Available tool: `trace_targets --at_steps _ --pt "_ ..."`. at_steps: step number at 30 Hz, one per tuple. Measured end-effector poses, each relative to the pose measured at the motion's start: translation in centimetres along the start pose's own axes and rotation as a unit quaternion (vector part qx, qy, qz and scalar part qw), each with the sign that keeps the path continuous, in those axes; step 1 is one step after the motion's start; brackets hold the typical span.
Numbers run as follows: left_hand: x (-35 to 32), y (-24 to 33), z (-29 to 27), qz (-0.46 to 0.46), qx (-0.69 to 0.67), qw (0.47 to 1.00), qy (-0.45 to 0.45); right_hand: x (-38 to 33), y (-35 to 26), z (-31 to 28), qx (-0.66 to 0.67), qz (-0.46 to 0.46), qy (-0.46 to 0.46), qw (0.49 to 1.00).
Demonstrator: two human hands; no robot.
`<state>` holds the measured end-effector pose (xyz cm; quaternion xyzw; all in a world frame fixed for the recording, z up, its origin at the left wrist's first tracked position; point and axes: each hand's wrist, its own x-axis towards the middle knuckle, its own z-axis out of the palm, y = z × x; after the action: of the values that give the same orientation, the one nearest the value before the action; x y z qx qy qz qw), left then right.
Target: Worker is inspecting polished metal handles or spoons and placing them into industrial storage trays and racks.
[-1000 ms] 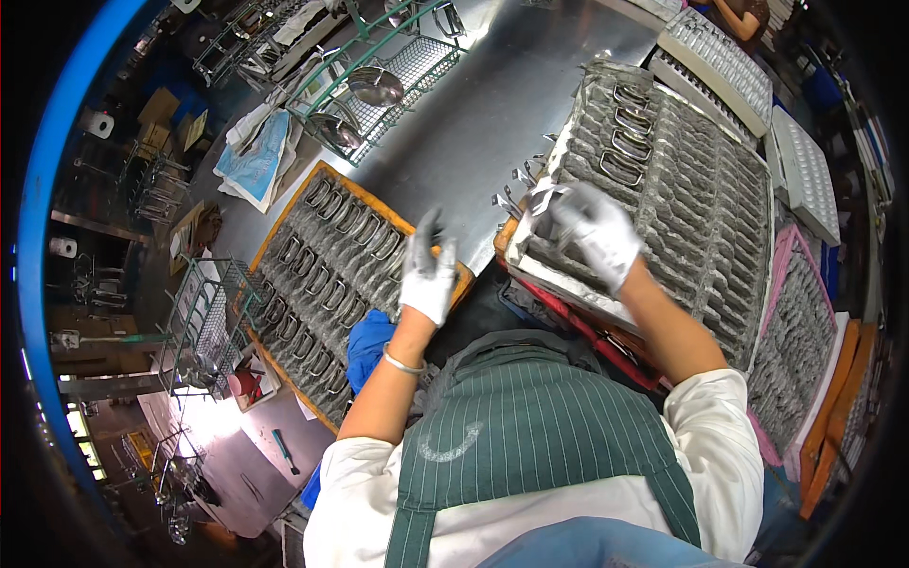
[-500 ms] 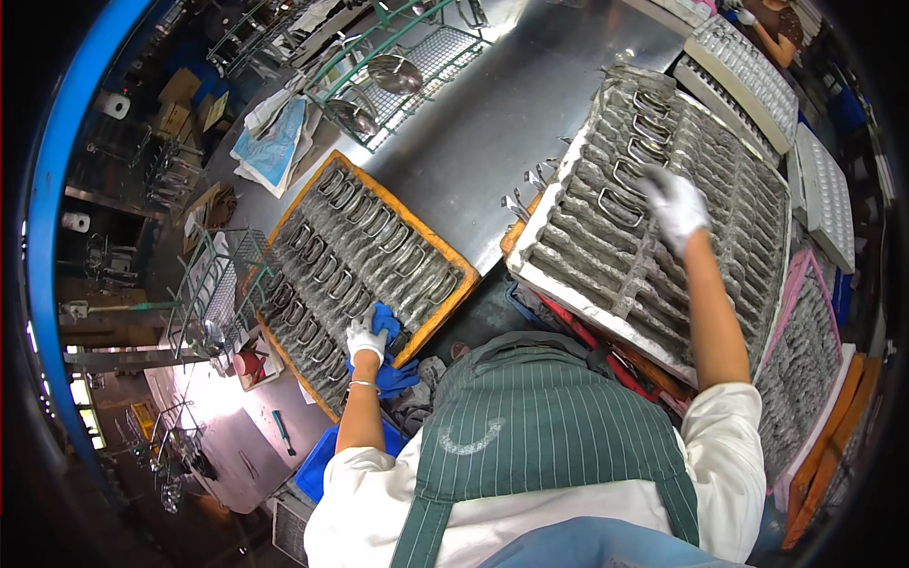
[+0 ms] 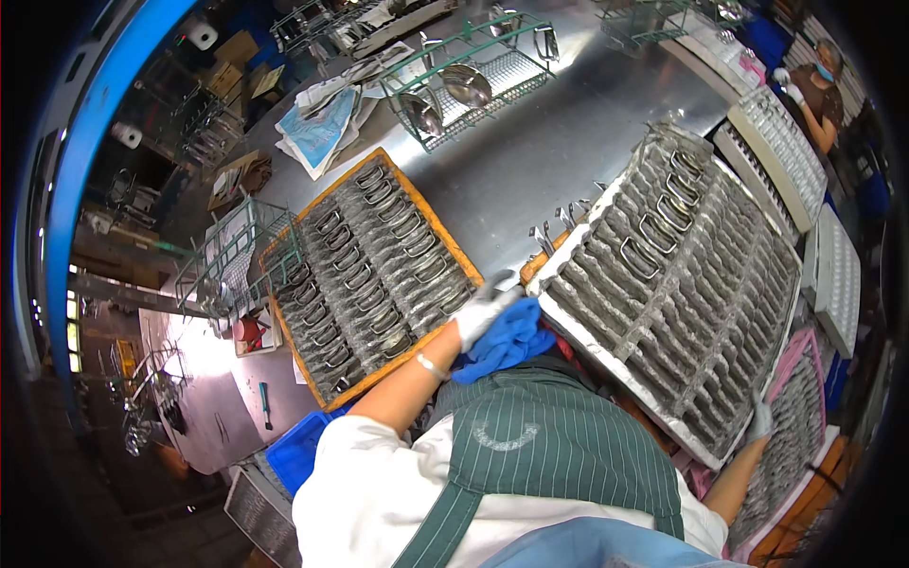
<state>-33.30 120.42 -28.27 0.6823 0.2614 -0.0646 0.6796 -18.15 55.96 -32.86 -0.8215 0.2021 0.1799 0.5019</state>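
Note:
My left hand (image 3: 483,314), in a white glove, is closed on a bunched blue cloth (image 3: 511,339). Its fingertips reach toward the near-left corner of a white-edged tray (image 3: 606,352) with ridged grey slots. My gloved right hand (image 3: 760,422) grips that tray's right edge near its lower corner, its fingers partly hidden. Several bent metal loops (image 3: 640,257) lie in a row in this tray's left part. Left of it, an orange-edged tray (image 3: 436,213) holds several rows of similar metal loops (image 3: 358,275).
A green wire rack (image 3: 492,115) with ladle-like metal pieces stands on the steel table (image 3: 554,142). Newspapers (image 3: 317,133) lie beside it. White trays (image 3: 833,275) and a pink-edged tray (image 3: 805,379) crowd the right. Another person (image 3: 816,99) is at the far right.
My left hand has moved right from the orange-edged tray, taking the blue cloth along. My right hand has left the metal loops and come down to the white-edged tray's right edge. The view has shifted.

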Motion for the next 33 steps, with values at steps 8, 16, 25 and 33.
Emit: trace_targets --at_steps 8,16,25,33 --pt "6.2 -3.5 5.2 -0.027 -0.159 0.987 -0.002 0.8 2.9 -0.1 0.015 -0.165 -0.026 0.986" --pt "0.4 -0.6 3.1 -0.053 -0.250 0.967 -0.004 0.2 -0.7 -4.4 -0.025 -0.254 -0.038 0.966" --pt "-4.0 -5.4 -0.4 -0.023 -0.402 0.915 -0.021 -7.7 -15.7 1.4 -0.086 -0.327 -0.095 0.936" --pt "-12.4 -5.3 -0.7 0.042 -0.436 0.899 0.027 -6.6 -14.7 -1.8 -0.087 -0.396 -0.130 0.905"
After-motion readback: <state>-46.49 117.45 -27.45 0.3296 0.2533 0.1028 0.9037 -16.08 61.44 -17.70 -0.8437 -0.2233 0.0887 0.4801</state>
